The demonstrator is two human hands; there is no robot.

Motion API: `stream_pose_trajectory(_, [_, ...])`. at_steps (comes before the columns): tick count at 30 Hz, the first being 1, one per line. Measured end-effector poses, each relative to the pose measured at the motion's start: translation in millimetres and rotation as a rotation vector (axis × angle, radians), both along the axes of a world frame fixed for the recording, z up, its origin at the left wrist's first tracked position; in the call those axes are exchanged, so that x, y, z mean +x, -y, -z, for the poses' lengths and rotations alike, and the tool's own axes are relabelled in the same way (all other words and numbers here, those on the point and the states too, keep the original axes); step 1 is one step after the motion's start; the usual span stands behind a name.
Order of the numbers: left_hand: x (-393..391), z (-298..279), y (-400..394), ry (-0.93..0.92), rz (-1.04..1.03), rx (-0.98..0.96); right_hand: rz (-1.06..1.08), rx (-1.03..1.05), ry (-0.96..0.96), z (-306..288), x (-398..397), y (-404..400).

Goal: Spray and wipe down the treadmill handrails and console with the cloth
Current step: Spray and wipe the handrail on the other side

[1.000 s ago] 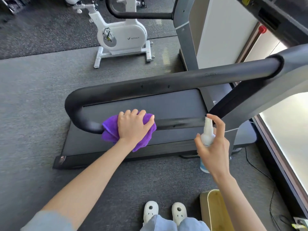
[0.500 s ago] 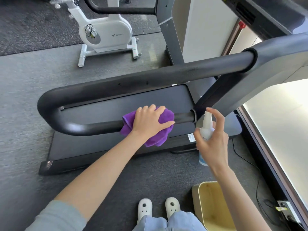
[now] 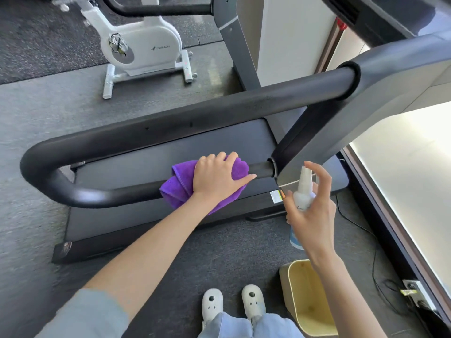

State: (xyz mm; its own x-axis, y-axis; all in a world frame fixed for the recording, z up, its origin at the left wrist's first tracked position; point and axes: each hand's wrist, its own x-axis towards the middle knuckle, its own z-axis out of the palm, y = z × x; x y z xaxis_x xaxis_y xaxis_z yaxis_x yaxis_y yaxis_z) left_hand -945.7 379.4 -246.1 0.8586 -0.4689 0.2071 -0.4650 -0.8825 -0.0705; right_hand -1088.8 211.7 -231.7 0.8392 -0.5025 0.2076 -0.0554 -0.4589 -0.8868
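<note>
A black looped treadmill handrail point(image 3: 170, 123) runs across the view, its lower bar point(image 3: 105, 195) meeting the grey upright point(image 3: 314, 142) on the right. My left hand point(image 3: 217, 176) wraps a purple cloth point(image 3: 175, 189) around the lower bar, close to the joint with the upright. To the right of the joint, my right hand point(image 3: 312, 213) holds a small white spray bottle point(image 3: 303, 189) upright, index finger arched over the nozzle. The console's edge point(image 3: 380, 11) shows at the top right.
The treadmill deck point(image 3: 146, 215) lies on grey floor below the rail. A white exercise bike point(image 3: 141, 45) stands at the back. A cream bin point(image 3: 307, 296) sits beside my white shoes point(image 3: 231, 303). A cable and socket point(image 3: 415, 292) lie by the bright window at right.
My left hand has slid the cloth rightward along the lower bar, from near the left bend to the joint with the upright. The right hand keeps the bottle raised.
</note>
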Motion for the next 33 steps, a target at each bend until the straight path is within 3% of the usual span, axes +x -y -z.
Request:
stream_pose_trajectory(3, [-1.4,4.1,43.8,-0.016,0.027,0.037,0.005,0.012,-0.014,-1.9,-4.2,2.8])
stream_pose_trajectory(6, [7.1,0.4,71.4,-0.171,0.107,0.06,-0.019,-0.019,-0.012,-4.6,-6.7,0.7])
stream_pose_trajectory(9, [18.8,-7.4,60.1,-0.401,0.17,0.009,-0.048,-0.041,-0.004,-7.8,-5.4,-4.5])
stream_pose_trajectory(11, [21.1,-15.0,33.0,-0.447,0.152,0.019,-0.059,-0.045,0.003,-9.6,-1.3,-9.1])
stream_pose_trajectory(14, [18.6,-22.9,-25.4,-0.445,0.065,0.043,-0.08,-0.029,0.033,-13.5,8.2,-17.6])
stream_pose_trajectory(19, [7.4,-17.8,-77.0,-0.236,0.005,0.018,-0.071,-0.022,0.045,-15.3,16.1,-27.2])
stream_pose_trajectory(22, [14.8,-12.3,-52.0,-0.171,0.082,0.107,-0.042,-0.015,0.047,-11.7,9.9,-22.4])
stream_pose_trajectory(25, [28.9,-9.2,-11.0,-0.258,0.151,0.126,-0.006,-0.009,0.013,-7.6,0.9,-13.4])
stream_pose_trajectory(29, [27.6,-3.9,60.5,-0.305,0.188,0.1,0.028,0.01,0.015,-6.1,-11.1,0.2])
stream_pose_trajectory(33, [26.7,0.5,68.3,-0.359,0.171,0.024,0.023,0.009,0.003,-9.4,-15.8,4.1])
